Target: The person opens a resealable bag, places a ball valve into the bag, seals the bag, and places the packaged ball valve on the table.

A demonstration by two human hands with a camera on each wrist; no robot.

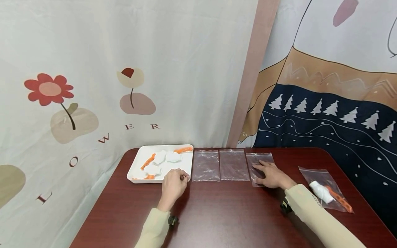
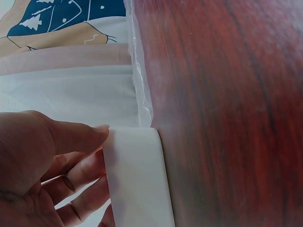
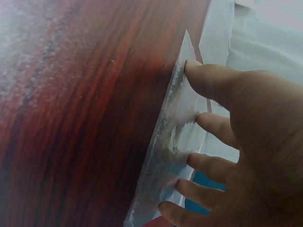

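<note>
Leftward, 3 white-and-orange items are lying in a white tray. Left hand is touching its near right rim, fingers bent; cannot tell if they are pinching. Just beside, 2 clear bags are lying flat on the desk. Right hand is resting on a 3rd bag, fingers spread. Far right, a filled bag is holding 1 more item.

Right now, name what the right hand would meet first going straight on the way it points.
Past the bag it touches, the right hand would probably meet the row's middle bag first, though height is hard to judge.
</note>
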